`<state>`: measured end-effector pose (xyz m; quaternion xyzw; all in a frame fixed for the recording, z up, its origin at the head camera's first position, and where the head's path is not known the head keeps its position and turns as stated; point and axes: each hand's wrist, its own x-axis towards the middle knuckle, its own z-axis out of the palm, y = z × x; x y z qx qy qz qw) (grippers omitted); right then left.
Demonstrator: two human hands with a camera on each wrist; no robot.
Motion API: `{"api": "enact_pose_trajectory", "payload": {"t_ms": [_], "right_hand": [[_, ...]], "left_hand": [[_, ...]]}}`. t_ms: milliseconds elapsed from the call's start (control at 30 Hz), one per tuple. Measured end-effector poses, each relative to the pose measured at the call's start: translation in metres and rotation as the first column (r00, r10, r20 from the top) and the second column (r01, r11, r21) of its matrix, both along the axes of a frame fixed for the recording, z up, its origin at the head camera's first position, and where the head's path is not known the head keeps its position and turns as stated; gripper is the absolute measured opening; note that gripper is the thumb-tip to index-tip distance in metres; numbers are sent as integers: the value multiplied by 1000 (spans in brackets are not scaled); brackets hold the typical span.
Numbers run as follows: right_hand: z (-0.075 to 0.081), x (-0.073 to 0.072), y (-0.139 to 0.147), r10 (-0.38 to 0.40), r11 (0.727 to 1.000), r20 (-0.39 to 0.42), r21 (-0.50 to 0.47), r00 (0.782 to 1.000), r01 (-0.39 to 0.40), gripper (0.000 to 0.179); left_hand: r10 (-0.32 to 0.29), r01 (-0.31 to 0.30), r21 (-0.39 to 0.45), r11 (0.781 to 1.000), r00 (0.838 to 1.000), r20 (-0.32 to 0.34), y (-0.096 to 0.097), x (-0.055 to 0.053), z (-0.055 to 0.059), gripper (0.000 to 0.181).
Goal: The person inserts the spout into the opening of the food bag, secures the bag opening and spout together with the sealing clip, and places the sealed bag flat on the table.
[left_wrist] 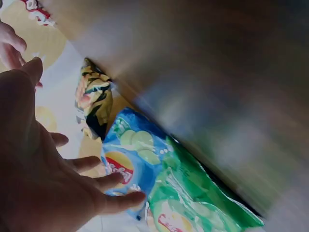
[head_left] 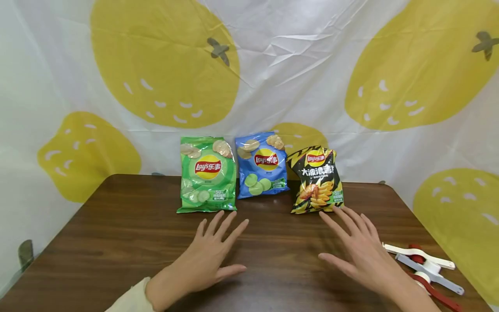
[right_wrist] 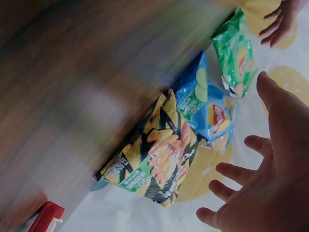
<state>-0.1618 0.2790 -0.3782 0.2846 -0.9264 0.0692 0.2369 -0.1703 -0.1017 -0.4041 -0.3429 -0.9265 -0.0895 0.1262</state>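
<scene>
Three chip bags stand in a row toward the back of the table. The green chip bag [head_left: 191,173] is on the left, the blue chip bag [head_left: 253,169] sits slightly farther back in the middle, and the black and yellow chip bag [head_left: 312,180] is on the right. My left hand [head_left: 206,255], fingers spread and holding nothing, is in front of the green bag. Likewise spread and holding nothing, my right hand [head_left: 360,251] has its fingertips just below the black bag in the head view. Both wrist views show the bags beyond the outstretched fingers.
At the right edge of the dark wooden table [head_left: 128,225] lie several clip-like tools, among them a white one [head_left: 421,252], a grey one [head_left: 432,275] and a red one [head_left: 436,292]. Behind the table hangs a white cloth [head_left: 296,56] printed with yellow fruit.
</scene>
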Motion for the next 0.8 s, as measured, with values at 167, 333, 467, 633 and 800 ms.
{"api": "enact_pose_trajectory", "payload": {"t_ms": [167,333,467,633,800], "right_hand": [[4,-10,9,-50,997,31,-55,998,52,88],[8,-25,19,-78,993,40,-83,996,81,86],[9,-37,22,-95,991,63,-93,994,100,85],[10,-50,23,-122,984,111,-116,986,135,80],[9,-65,21,-133,978,175,-139,976,158,77]], "left_hand": [[-93,93,27,995,995,30,15,-12,9,88],[-143,137,78,987,988,67,28,-24,17,82],[-164,150,129,980,981,103,38,-33,22,76],[-201,150,240,959,958,204,55,-49,27,68],[-274,85,451,889,886,374,73,-67,27,57]]}}
